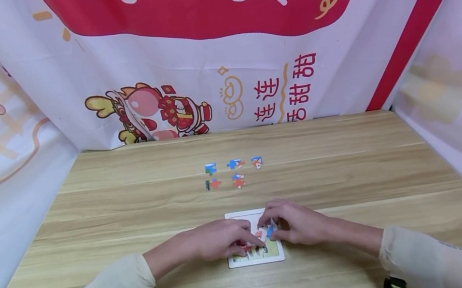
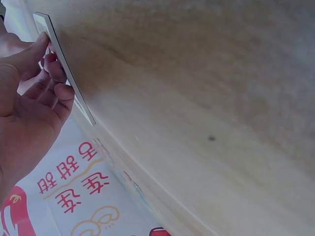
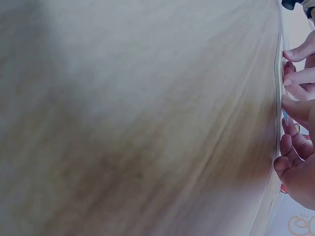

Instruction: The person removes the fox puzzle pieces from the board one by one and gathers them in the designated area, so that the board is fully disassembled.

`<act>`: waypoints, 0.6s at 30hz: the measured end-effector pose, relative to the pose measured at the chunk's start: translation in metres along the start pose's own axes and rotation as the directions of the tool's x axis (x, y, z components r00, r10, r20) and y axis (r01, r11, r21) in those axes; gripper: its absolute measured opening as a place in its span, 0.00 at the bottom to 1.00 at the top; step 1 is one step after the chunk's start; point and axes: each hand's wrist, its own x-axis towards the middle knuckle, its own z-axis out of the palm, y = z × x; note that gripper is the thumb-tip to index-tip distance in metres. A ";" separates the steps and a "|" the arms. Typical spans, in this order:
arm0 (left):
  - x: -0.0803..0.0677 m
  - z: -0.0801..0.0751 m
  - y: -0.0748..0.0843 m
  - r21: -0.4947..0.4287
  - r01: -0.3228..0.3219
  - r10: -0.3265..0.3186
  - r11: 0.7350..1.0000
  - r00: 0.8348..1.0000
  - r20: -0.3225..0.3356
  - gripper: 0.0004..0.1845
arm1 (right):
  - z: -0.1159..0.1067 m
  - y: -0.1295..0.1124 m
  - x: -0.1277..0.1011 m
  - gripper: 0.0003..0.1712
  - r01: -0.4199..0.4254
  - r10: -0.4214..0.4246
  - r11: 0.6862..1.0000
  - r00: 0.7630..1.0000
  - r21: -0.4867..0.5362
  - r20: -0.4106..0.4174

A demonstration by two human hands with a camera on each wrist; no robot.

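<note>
Both hands, left hand [image 1: 221, 239] and right hand [image 1: 296, 225], pinch pieces on the white cardboard puzzle tray [image 1: 256, 259], partly filled; five colourful loose pieces [image 1: 234, 171] wait beyond it.

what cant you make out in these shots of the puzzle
- Puzzle tray: head view, both hands cover most of its picture.
- Piece under the right hand: fingers hide its shape.
- Left hand: its grip is unclear.
- Five loose pieces: too small to read.
- Right wrist view: table blurred.
</note>
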 end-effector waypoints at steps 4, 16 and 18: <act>0.000 -0.001 0.001 0.014 -0.017 0.017 1.000 1.000 -0.003 0.19 | 0.001 0.000 0.000 0.15 0.001 -0.001 1.000 1.000 -0.010 -0.012; -0.001 -0.001 0.003 0.027 -0.018 0.018 0.999 1.000 0.007 0.19 | 0.000 0.001 0.003 0.13 -0.006 0.007 0.996 1.000 0.085 -0.009; -0.001 -0.001 0.003 0.038 -0.025 0.024 0.999 1.000 0.007 0.19 | -0.001 0.001 0.003 0.12 -0.016 0.017 0.992 1.000 0.123 -0.006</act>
